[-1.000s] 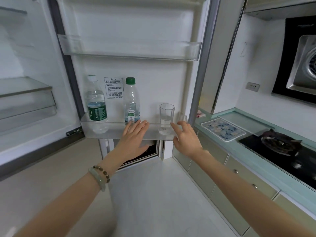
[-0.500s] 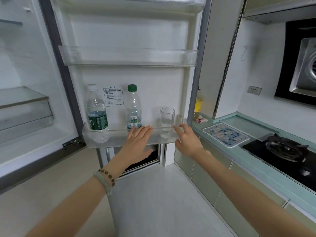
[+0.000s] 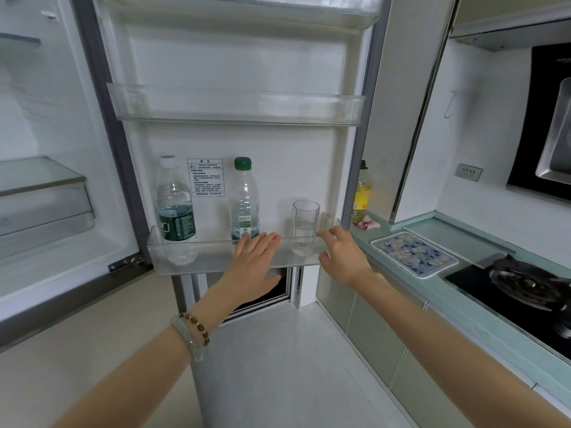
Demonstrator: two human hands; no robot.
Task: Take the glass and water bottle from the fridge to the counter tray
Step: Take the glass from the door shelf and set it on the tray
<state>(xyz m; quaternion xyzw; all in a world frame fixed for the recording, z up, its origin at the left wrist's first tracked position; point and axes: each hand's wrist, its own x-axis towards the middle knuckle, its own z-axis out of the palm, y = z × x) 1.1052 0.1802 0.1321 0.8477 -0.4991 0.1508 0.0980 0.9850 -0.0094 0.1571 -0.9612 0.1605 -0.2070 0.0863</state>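
The fridge door stands open, and its lower clear door shelf [image 3: 213, 261] holds a green-capped water bottle [image 3: 244, 199] and a clear glass [image 3: 305, 225] with a little water in it. My left hand [image 3: 255, 262] is stretched out with straight fingers just below and in front of the green-capped bottle, holding nothing. My right hand [image 3: 341, 254] reaches with relaxed fingers toward the shelf's right end, just right of the glass, fingertips close to it. A patterned tray [image 3: 414, 253] lies on the teal counter to the right.
A larger white-capped bottle [image 3: 175, 200] with a dark green label stands at the shelf's left end. An upper door shelf [image 3: 238, 108] holds nothing. A yellow oil bottle [image 3: 361, 194] stands at the counter's corner. A black gas hob [image 3: 522, 285] lies past the tray.
Both hands have crept forward and up toward the door shelf, and the view has drawn closer to the fridge door. The bottle and glass have not moved.
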